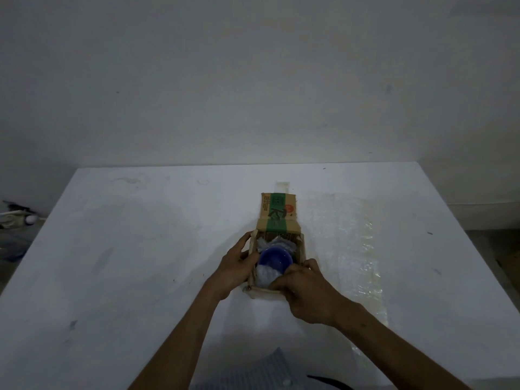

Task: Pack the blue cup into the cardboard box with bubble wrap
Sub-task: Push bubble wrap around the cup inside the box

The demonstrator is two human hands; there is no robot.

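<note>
The blue cup [275, 259] lies inside the open cardboard box [301, 250] in the middle of the white table, with crumpled bubble wrap [267, 277] under and around it. The box's far flap [278, 211], printed green, stands open away from me. My left hand [236, 267] holds the box's left wall, thumb over the rim. My right hand [305, 291] is at the near right corner, its fingers pressing on the bubble wrap next to the cup. Part of the cup is hidden by the wrap.
A long sheet of clear bubble wrap [354, 249] lies flat on the table [126, 263] just right of the box. A strip of tape [282, 188] lies beyond the box. Some clutter sits on the floor at far left [17, 218].
</note>
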